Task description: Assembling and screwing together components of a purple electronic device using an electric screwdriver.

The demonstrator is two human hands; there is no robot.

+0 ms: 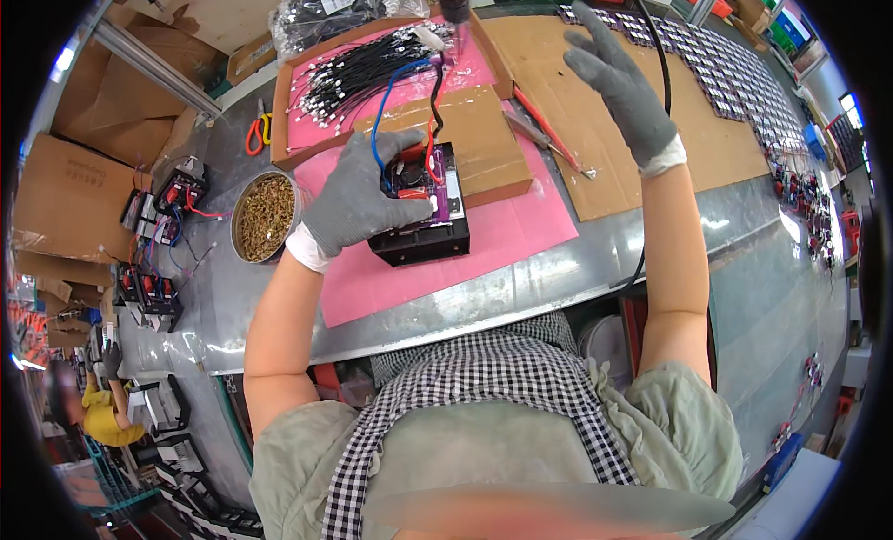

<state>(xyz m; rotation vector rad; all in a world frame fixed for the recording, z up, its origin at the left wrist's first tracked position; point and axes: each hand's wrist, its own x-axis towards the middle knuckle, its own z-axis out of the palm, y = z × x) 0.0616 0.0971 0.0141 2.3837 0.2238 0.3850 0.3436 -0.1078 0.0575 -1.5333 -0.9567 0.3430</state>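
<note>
In a grey glove, my left hand (358, 194) grips a black-cased electronic unit (420, 246) with its fingers and thumb spread across the top. A purple circuit board (449, 188) shows in the case, partly hidden by the hand. Blue, red and black wires (382, 112) rise from it toward the box behind. My right hand (625, 98), also gloved in grey, is raised to the right, fingers stretched out and holding nothing. Between the hands, at the top, hangs a dark powered screwdriver (453, 2), its tip blurred. The unit rests on a pink sheet (521, 226).
A round metal bowl of small brass-coloured screws (265, 219) stands left of the unit. Behind are a cardboard box of black cables (367, 70), orange-handled scissors (255, 135) and a red-handled tool (549, 126). Circuit boards (716, 70) lie far right; wired units (149, 293) sit left. A co-worker (107, 414) is lower left.
</note>
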